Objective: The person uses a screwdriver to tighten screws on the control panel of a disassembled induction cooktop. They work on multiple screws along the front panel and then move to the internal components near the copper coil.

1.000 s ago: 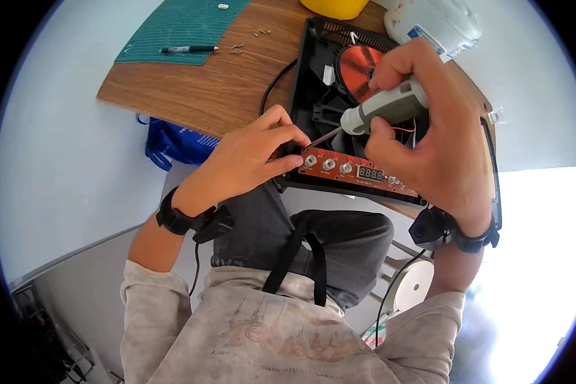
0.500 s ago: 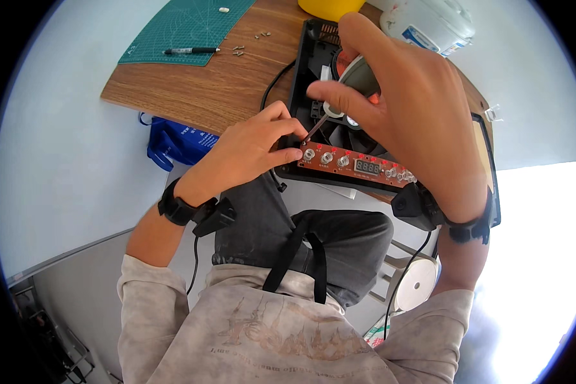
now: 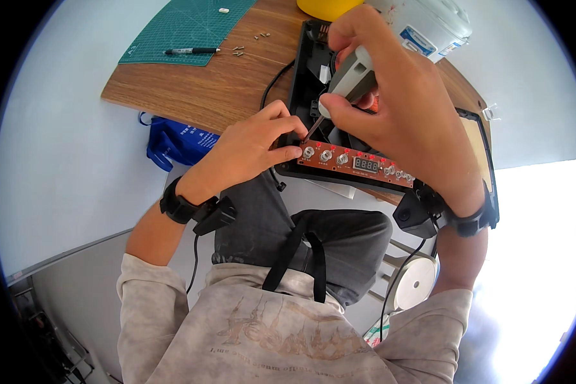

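Note:
My right hand (image 3: pixel 409 105) is wrapped round the grey handle of a screwdriver (image 3: pixel 347 83), which slants down to the left. Its tip meets the left end of a narrow reddish-brown circuit board (image 3: pixel 334 164) with a small digit display and several coil springs. My left hand (image 3: pixel 240 147) is closed at that same end, thumb against the board and fingertips beside the screwdriver tip. Whether a screw sits under the tip is too small to tell. The board lies along the near edge of an open black appliance housing (image 3: pixel 296 83), whose inside is partly covered by my right hand.
Several small screws (image 3: pixel 238 50) lie loose on the wooden table (image 3: pixel 172 86). A black pen (image 3: pixel 195 50) rests on a green cutting mat (image 3: pixel 185 29). At the back stand a yellow object (image 3: pixel 329 6) and a white container (image 3: pixel 429 25). A blue bag (image 3: pixel 179 142) hangs below the table's left edge.
My right hand has turned round the screwdriver, so more of its grey handle shows, and has shifted slightly left. My left hand has stayed in place.

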Demonstrator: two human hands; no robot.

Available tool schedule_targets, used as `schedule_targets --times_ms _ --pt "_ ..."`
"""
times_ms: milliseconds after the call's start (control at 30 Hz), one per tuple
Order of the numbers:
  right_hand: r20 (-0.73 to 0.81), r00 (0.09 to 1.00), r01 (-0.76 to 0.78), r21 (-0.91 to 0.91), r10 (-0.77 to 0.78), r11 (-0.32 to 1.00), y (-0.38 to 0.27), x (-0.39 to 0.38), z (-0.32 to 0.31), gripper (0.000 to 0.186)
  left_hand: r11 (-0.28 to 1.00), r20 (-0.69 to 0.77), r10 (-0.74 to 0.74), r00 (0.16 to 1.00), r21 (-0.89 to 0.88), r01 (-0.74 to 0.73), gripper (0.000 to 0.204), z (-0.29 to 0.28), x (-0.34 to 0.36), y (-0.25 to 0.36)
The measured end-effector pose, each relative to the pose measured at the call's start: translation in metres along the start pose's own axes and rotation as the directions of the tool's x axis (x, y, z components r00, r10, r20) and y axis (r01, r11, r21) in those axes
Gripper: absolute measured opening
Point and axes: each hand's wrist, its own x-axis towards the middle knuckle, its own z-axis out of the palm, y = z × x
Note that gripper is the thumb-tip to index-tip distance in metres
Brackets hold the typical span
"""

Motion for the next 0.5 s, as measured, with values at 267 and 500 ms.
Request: schedule_targets --times_ms 267,500 --pt "-0.352 0.873 0.208 -0.360 -0.339 0.909 0.033 0.001 0.039 0.039 0.994 -0.067 0.064 0.996 0.094 -0.057 0.025 0.002 -0.002 -0.001" --pt "-0.424 0.823 0.231 -0.360 -0.379 0.904 0.042 0.001 0.046 0.041 1.000 -0.012 0.008 1.000 0.029 -0.008 0.026 0.000 0.000 0.003"
